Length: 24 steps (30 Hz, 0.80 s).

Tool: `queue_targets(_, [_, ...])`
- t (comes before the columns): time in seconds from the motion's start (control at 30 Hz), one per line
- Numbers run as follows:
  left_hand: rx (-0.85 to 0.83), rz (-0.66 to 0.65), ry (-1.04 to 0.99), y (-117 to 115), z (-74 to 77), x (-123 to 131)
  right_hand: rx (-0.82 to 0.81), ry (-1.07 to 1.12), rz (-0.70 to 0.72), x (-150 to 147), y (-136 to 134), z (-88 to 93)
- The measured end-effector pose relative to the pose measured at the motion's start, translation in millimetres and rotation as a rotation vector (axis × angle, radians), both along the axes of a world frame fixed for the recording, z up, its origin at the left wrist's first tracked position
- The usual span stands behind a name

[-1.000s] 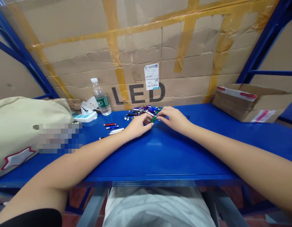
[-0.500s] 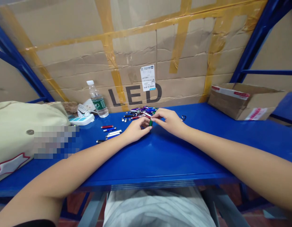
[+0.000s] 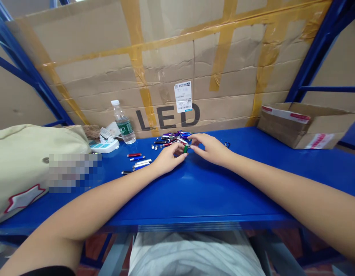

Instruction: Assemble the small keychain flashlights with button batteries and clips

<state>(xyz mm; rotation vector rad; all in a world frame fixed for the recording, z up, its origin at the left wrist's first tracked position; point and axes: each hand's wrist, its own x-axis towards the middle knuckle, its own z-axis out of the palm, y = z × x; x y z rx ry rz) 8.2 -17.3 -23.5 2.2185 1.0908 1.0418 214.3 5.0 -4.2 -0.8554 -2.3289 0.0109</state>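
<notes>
My left hand (image 3: 169,157) is closed around a small green metal tube (image 3: 185,148), which stands roughly upright between thumb and fingers. At its top end is my right hand (image 3: 210,147), thumb and fingertips bent together; anything small between them is too tiny to make out. Just behind the hands lies a pile of shiny slim tubes (image 3: 177,135) in purple, blue, red and black, partly hidden by my fingers. Small silver caps (image 3: 153,147) lie at the pile's left. Left of my left hand, several separate tubes, including a red tube (image 3: 134,155) and a silver tube (image 3: 143,162), lie roughly side by side.
A water bottle (image 3: 125,128) and a white power strip (image 3: 105,146) stand at the back left, beside a pale bag (image 3: 28,153). An open cardboard box (image 3: 286,128) sits at the right. A black clip (image 3: 227,144) lies right of my right hand. Behind rises a large taped carton (image 3: 166,84).
My right fingertips have drawn slightly to the right from the green tube's top. My left hand keeps hold of the tube. The whole view has shifted a little.
</notes>
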Motion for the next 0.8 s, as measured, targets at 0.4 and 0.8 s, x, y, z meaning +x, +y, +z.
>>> queue_targets(0.4, [-0.032,0.0,0.044,-3,2.2,-1,0.02,-0.415,-0.136,13,25,-9.3])
queue_targets(0.8, [-0.05,-0.004,0.014,-3,2.9,1,-0.029,-0.148,-0.175,7,33,-14.5])
